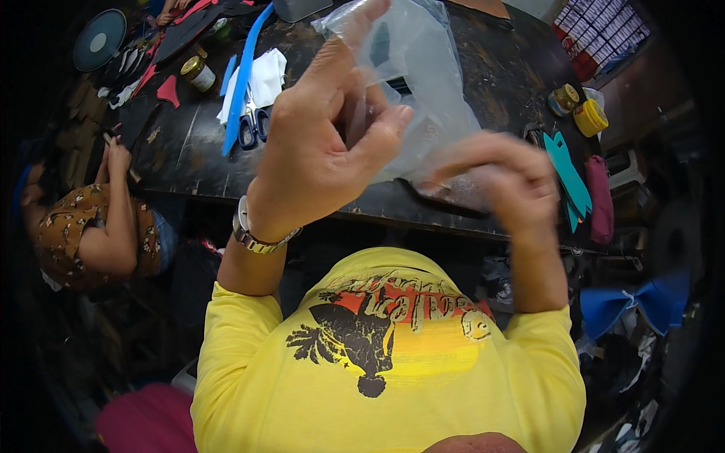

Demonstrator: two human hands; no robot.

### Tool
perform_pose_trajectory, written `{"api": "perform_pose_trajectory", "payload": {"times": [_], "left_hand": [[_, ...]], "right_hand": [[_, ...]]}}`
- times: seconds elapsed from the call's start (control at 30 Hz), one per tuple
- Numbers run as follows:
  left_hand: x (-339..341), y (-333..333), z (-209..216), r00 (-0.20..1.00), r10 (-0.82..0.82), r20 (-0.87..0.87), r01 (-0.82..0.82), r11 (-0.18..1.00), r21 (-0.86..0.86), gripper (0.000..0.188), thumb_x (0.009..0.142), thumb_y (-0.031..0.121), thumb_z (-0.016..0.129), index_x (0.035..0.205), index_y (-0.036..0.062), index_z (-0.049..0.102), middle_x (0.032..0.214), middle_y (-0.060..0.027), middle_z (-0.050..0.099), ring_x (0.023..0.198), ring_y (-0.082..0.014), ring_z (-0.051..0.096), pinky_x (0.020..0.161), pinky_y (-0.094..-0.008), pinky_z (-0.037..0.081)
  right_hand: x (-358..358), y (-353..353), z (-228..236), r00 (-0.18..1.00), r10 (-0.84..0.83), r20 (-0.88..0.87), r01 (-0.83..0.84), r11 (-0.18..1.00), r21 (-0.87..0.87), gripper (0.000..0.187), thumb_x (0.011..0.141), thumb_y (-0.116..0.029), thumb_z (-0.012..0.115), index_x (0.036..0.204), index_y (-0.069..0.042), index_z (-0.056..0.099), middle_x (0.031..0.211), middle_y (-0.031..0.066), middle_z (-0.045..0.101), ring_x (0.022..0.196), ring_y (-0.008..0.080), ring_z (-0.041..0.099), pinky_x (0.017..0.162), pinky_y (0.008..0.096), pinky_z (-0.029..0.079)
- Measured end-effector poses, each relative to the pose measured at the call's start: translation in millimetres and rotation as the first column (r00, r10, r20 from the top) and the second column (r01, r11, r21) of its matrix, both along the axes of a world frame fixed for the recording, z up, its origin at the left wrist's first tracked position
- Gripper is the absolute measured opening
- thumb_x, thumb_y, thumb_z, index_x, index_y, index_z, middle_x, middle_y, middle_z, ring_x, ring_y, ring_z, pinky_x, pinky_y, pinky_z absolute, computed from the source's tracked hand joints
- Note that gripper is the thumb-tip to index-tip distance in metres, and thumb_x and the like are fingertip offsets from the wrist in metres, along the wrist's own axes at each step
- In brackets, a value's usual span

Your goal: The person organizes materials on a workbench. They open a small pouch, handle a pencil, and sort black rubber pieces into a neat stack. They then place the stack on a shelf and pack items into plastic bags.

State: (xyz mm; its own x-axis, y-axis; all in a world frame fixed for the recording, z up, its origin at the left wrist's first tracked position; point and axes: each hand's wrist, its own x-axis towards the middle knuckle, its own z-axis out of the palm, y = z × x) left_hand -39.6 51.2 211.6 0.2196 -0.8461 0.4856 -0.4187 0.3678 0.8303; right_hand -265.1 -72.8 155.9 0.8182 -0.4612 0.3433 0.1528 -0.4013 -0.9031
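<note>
My left hand (325, 128), with a metal watch (260, 238) on its wrist, is raised over the table. Its index finger points up and away, and the thumb sticks out to the right. A clear plastic bag (434, 68) hangs from the fingers; its upper edge overlaps the index finger. How the other fingers grip it is partly hidden. To the right, my right hand (517, 181) is smeared by motion beside the bag's lower edge, its fingers bent. Below it, a dark flat piece (445, 198) lies at the table's near edge.
On the dark table (189, 170) lie scissors (253, 128), a blue strip (245, 75), white cloth (268, 75) and a jar (198, 73). At right are a yellow tub (590, 118), teal cut pieces (566, 177) and a maroon roll (600, 200). Another person (98, 226) works at the left.
</note>
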Motion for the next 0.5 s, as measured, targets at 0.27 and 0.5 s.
{"api": "perform_pose_trajectory", "payload": {"times": [0.27, 0.5], "left_hand": [[11.1, -8.7, 3.6, 0.989, -0.069, 0.132, 0.072, 0.997, -0.017, 0.074, 0.082, -0.004, 0.061, 0.151, -0.0047, 0.033, 0.063, 0.0078, 0.043, 0.052, 0.0001, 0.036, 0.049, -0.0190, 0.028], [9.5, -6.4, 16.2, 0.981, -0.052, -0.189, 0.043, 0.998, -0.050, 0.075, 0.083, -0.006, 0.059, 0.152, -0.0040, 0.030, 0.067, 0.0096, 0.044, 0.054, 0.0017, 0.034, 0.050, -0.0175, 0.026]], "right_hand": [[115.9, -73.0, -2.1, 0.762, -0.630, 0.150, 0.546, 0.501, -0.671, 0.019, 0.089, -0.020, 0.066, 0.097, -0.003, 0.071, 0.097, 0.0191, 0.069, 0.090, 0.0332, 0.066, 0.077, 0.0425, 0.049], [108.2, -82.9, -1.4, 0.672, -0.714, -0.196, 0.158, 0.397, -0.904, 0.026, 0.090, -0.028, 0.063, 0.101, -0.005, 0.072, 0.094, 0.0207, 0.071, 0.094, 0.0370, 0.067, 0.081, 0.0468, 0.051]]}}
